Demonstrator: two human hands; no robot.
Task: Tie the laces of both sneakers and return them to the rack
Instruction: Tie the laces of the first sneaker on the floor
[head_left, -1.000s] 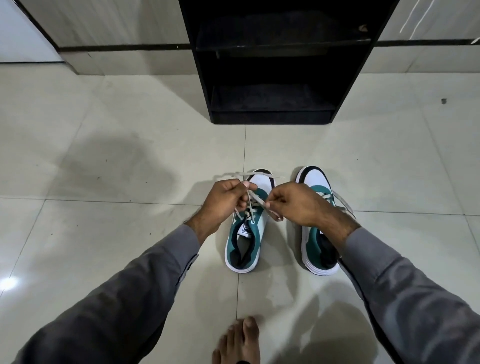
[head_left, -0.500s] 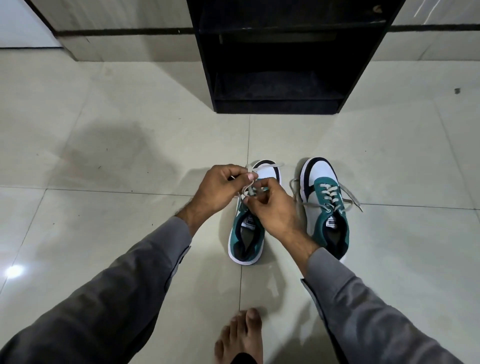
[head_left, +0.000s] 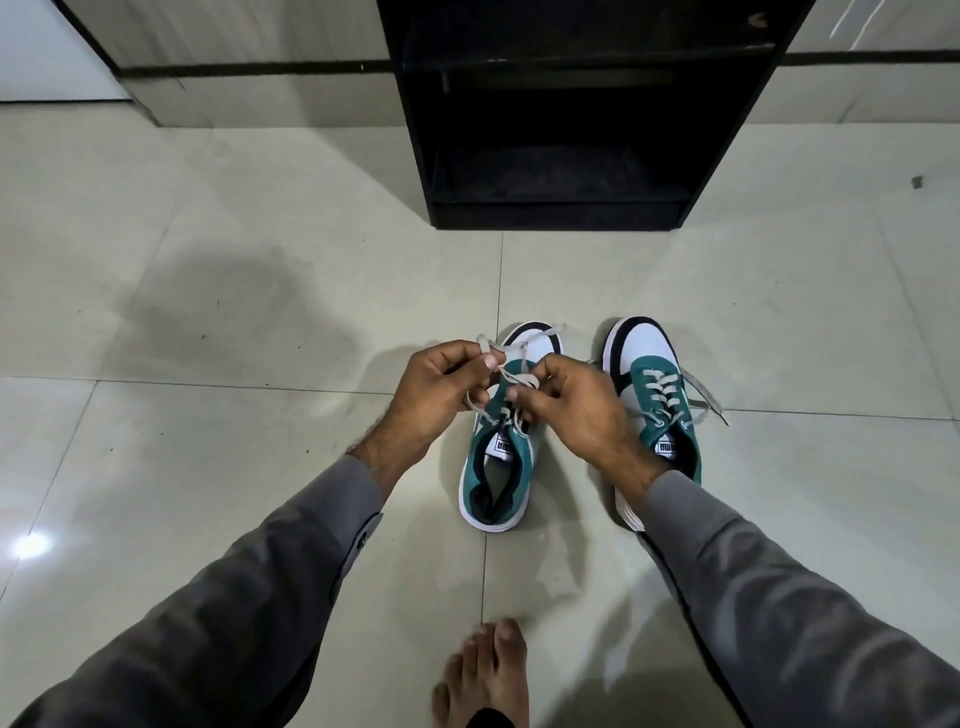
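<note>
Two teal, white and black sneakers stand side by side on the tiled floor, toes pointing at the rack. Over the left sneaker (head_left: 498, 470) my left hand (head_left: 434, 397) pinches one end of its pale lace (head_left: 511, 358), and my right hand (head_left: 579, 408) pinches the other part of that lace close by. The lace crosses between my fingertips above the tongue. The right sneaker (head_left: 654, 384) stands free, its laces loose and trailing to the right. My right forearm hides its heel. The black shoe rack (head_left: 558, 119) stands open beyond the shoes, its shelves bare.
A bare foot (head_left: 483, 675) rests on the floor just behind the left sneaker. Pale glossy floor tiles (head_left: 208, 312) spread to both sides. A wall with a dark skirting line (head_left: 249, 70) runs behind the rack.
My hands have drawn slightly apart over the left sneaker, the right hand shifting rightward, and the lace now shows as a loop between them. The view has tilted a little.
</note>
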